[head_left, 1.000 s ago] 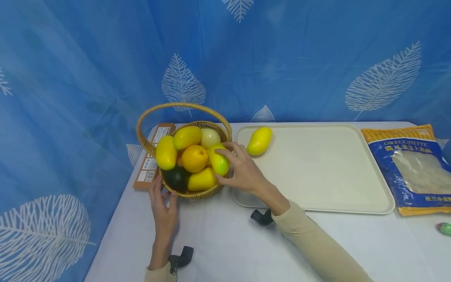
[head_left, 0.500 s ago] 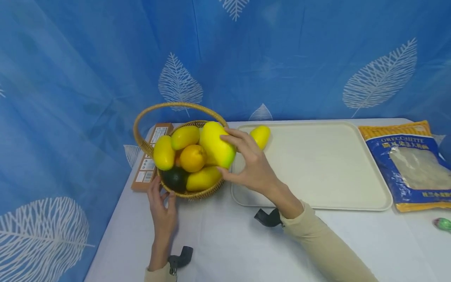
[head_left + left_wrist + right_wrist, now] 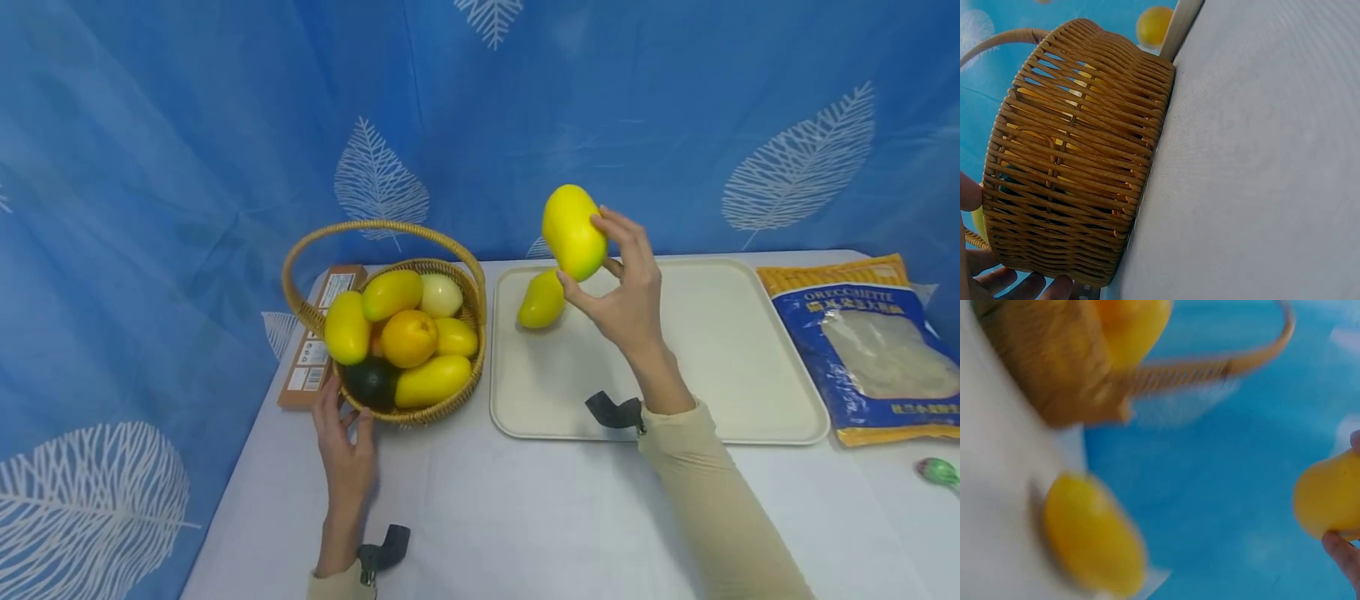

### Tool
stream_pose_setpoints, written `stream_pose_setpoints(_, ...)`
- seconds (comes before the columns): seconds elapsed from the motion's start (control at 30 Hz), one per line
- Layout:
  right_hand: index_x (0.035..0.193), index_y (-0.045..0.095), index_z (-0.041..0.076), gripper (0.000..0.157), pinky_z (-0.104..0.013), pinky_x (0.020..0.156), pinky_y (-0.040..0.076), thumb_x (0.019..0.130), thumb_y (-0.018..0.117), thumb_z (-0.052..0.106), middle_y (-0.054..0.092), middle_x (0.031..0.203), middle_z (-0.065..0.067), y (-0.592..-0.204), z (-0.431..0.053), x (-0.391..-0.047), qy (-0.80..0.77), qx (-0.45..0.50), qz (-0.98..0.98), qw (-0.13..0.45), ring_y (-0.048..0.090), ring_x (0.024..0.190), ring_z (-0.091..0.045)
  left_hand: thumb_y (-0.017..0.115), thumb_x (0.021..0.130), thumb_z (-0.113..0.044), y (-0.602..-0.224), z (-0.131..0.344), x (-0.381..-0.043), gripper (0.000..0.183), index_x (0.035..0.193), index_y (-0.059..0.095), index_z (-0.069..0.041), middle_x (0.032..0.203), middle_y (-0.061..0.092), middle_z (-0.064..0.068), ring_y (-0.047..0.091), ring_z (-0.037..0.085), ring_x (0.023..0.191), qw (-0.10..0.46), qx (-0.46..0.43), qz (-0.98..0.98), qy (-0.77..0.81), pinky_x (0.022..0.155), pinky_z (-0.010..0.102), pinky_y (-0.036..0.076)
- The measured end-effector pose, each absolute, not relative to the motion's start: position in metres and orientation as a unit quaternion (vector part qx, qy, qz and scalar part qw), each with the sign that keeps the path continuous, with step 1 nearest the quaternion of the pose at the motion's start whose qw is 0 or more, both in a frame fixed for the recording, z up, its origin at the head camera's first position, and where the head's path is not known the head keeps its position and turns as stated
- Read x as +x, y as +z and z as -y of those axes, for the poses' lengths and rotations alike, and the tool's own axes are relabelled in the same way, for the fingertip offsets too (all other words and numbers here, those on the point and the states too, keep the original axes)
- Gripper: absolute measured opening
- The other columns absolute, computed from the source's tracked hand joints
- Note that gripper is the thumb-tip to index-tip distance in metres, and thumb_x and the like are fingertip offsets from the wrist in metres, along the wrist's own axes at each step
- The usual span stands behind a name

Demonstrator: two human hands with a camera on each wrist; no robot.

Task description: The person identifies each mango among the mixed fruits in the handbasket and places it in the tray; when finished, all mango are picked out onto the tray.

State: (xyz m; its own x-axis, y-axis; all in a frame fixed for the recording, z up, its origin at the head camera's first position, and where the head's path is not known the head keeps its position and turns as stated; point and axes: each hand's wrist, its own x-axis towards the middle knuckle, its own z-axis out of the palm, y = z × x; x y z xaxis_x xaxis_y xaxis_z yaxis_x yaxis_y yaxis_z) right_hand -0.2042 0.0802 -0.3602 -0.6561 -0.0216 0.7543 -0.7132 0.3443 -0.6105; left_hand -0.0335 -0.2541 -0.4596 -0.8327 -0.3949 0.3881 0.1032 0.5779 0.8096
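My right hand (image 3: 626, 300) pinches a yellow mango (image 3: 573, 232) between thumb and fingers, raised over the left part of the tray. In the right wrist view that mango (image 3: 1330, 497) shows at the right edge. Another mango (image 3: 542, 302) lies on the cream tray (image 3: 720, 350), at its left side. A wicker basket (image 3: 480, 367) with a tall handle holds several mangoes, an orange (image 3: 409, 338), a dark green fruit (image 3: 371, 382) and a pale round one (image 3: 441, 296). My left hand (image 3: 347, 446) holds its near left side, thumb at the rim (image 3: 988, 181) and fingertips (image 3: 1029, 286) against the weave.
Behind the basket's left side lies a flat brown box (image 3: 303, 375) with labels. A blue and orange pasta bag (image 3: 873, 350) lies right of the tray, with a small green wrapped item (image 3: 936, 471) nearer. A blue leaf-patterned curtain (image 3: 622, 125) hangs behind the table.
My right hand has lifted the mango out of the basket's right side and carried it up and right, over the tray. My left hand has stayed at the basket.
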Motion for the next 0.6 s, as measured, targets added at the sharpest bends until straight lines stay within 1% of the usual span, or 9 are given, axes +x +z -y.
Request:
stream_pose_setpoints(0.1,0.135,0.053,0.004,0.068,-0.038,0.088,0.057,0.074,0.082,0.011,0.049,0.142,-0.014,-0.381,-0.094,-0.220,0.494,0.200,0.790,0.302,0.052,0.128,-0.026,0.053,0.097,-0.003,-0.458,0.253,-0.033,0.060,0.152,0.031,-0.009,0.153,0.030,0.012,0.043,0.026,0.133,0.275,0.090,0.844,-0.452,0.097,0.007,0.039)
stream_pose_setpoints(0.17,0.135,0.052,0.004,0.067,-0.048,0.086,0.057,0.075,0.081,0.014,0.048,0.141,-0.015,-0.394,-0.102,-0.228,0.487,0.175,0.811,0.274,0.052,0.128,-0.028,0.054,0.097,-0.004,-0.458,0.253,-0.032,0.059,0.152,0.032,-0.009,0.153,0.030,0.012,0.043,0.027,0.132,0.277,0.090,0.842,-0.454,0.097,0.007,0.039)
stream_pose_setpoints(0.2,0.135,0.052,0.004,0.067,-0.051,0.087,0.056,0.076,0.081,0.014,0.048,0.141,-0.016,-0.399,-0.106,-0.230,0.488,0.163,0.818,0.256,0.051,0.127,-0.030,0.054,0.097,-0.004,-0.458,0.253,-0.031,0.059,0.152,0.032,-0.010,0.153,0.031,0.012,0.044,0.028,0.132,0.278,0.089,0.842,-0.454,0.097,0.007,0.039)
stream_pose_setpoints(0.3,0.136,0.049,0.001,0.067,-0.052,0.089,0.055,0.078,0.079,0.015,0.046,0.139,-0.019,-0.415,-0.117,-0.236,0.480,0.141,0.843,0.198,0.050,0.126,-0.034,0.054,0.097,-0.003,-0.459,0.253,-0.031,0.060,0.152,0.033,-0.010,0.152,0.031,0.013,0.044,0.029,0.131,0.283,0.083,0.840,-0.456,0.097,0.007,0.039)
stream_pose_setpoints(0.47,0.139,0.045,-0.003,0.069,-0.053,0.098,0.050,0.081,0.077,0.017,0.044,0.139,-0.023,-0.432,-0.130,-0.240,0.451,0.112,0.881,0.093,0.046,0.128,-0.041,0.053,0.096,-0.002,-0.460,0.254,-0.033,0.060,0.152,0.032,-0.010,0.152,0.031,0.011,0.044,0.024,0.131,0.280,0.087,0.841,-0.455,0.096,0.006,0.039)
stream_pose_setpoints(0.6,0.140,0.042,-0.004,0.073,-0.055,0.105,0.043,0.080,0.077,0.017,0.042,0.142,-0.026,-0.439,-0.136,-0.242,0.425,0.095,0.899,0.046,0.044,0.128,-0.043,0.053,0.096,-0.002,-0.462,0.254,-0.034,0.060,0.152,0.031,-0.009,0.152,0.031,0.012,0.043,0.023,0.131,0.278,0.094,0.844,-0.448,0.096,0.005,0.039)
